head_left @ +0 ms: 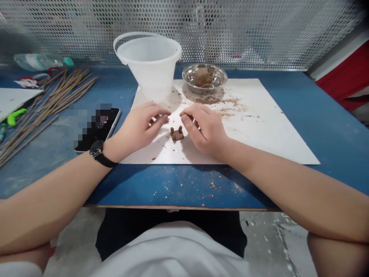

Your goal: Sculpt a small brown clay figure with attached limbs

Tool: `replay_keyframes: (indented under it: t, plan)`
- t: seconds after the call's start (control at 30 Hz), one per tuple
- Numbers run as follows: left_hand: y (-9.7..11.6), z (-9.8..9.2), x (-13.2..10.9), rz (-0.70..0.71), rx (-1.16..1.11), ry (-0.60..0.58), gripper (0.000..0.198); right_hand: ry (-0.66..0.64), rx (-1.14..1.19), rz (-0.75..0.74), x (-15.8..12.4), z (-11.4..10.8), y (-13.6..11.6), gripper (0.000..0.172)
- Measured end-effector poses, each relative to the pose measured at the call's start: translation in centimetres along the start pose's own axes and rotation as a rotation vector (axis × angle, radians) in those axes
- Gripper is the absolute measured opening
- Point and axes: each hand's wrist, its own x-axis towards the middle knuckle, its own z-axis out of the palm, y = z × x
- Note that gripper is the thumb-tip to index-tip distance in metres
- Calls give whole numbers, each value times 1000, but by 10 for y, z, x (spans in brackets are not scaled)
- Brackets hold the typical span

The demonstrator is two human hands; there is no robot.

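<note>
Head view: steel bowl [203, 91] cradles a clay lump [203, 78] beside the white bucket [154, 75]; left hand [140, 125] and right hand [209, 129] curl either side of the pegged clay slab [177, 135] on white board [268, 130]; whether they're pinching anything, can't tell.

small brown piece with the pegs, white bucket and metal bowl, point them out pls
Small brown piece [177, 135]: head view, on its flat base.
White bucket [155, 73]: head view, on the front of its wall.
Metal bowl [205, 90]: head view, on its front wall.
</note>
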Motion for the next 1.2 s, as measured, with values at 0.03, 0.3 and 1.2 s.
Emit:
replay_keyframes:
  t: [0.03, 0.3, 1.2]
  plan:
    - [-6, 2, 3, 56, 81, -37, 40, -17, 16, 79, 0, -1, 1, 32]
    - [-22, 11, 13, -5, 183, -124, 29, -6, 121, 370, -1, 0, 13, 26]
    - [22, -7, -21, -172, -301, 81, 22, -163, 403, 650, 7, -28, -11, 22]
